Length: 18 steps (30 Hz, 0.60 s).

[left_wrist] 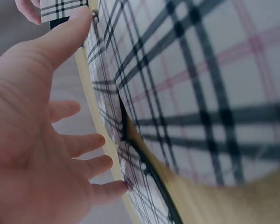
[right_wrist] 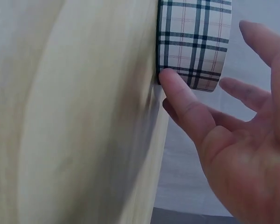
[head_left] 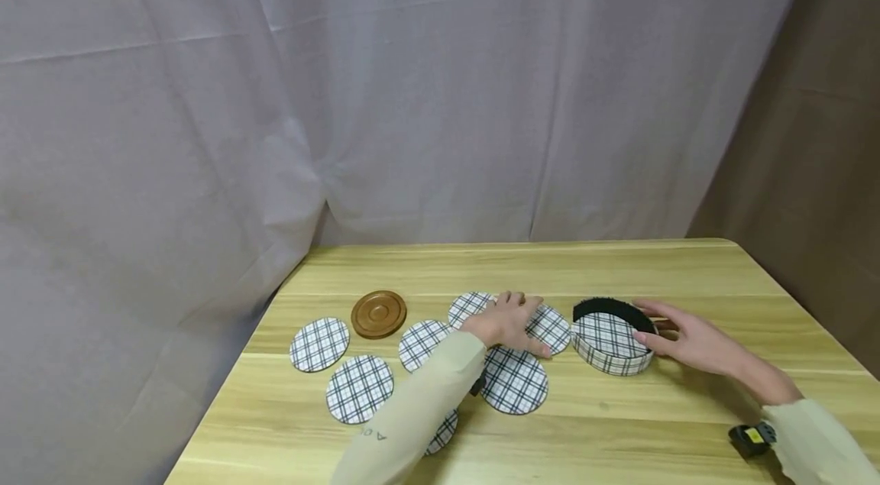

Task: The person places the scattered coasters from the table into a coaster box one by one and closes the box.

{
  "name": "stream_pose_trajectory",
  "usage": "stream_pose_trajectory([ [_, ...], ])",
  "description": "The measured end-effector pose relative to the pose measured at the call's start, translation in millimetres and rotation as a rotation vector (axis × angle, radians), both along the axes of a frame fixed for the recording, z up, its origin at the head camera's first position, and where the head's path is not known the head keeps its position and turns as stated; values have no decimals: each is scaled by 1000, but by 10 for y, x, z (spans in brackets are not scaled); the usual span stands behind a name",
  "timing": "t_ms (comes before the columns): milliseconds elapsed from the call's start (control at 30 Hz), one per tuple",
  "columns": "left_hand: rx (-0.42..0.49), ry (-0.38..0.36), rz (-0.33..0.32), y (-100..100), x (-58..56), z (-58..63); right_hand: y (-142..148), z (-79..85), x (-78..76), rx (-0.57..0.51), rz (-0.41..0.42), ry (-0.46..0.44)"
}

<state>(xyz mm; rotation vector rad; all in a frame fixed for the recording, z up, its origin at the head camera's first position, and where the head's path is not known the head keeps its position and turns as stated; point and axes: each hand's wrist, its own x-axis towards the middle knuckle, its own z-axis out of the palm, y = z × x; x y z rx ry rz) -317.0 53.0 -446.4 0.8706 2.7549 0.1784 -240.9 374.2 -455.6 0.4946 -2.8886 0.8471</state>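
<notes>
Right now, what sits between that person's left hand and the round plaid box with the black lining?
One flat, round black-and-white plaid disc lies between the left hand and the box, on the pale wooden table; the head view shows it.

you are wearing small dark lettering (head_left: 372,434) on your left sleeve (head_left: 421,402), only 1 letter, "a", reading clearly; your right wrist's black device (head_left: 745,443) is showing a yellow label (head_left: 755,435), too small for reading.

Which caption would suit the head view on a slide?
Left hand over plaid discs, right hand at a round plaid container.
</notes>
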Motion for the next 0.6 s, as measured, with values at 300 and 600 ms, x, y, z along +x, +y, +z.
stream_pose_trajectory([
  [300,-58,37,-10,65,35,-38,81,-67,-105,3,-9,-7],
  [600,-14,51,42,133,36,-28,147,-16,-174,-3,31,-40],
])
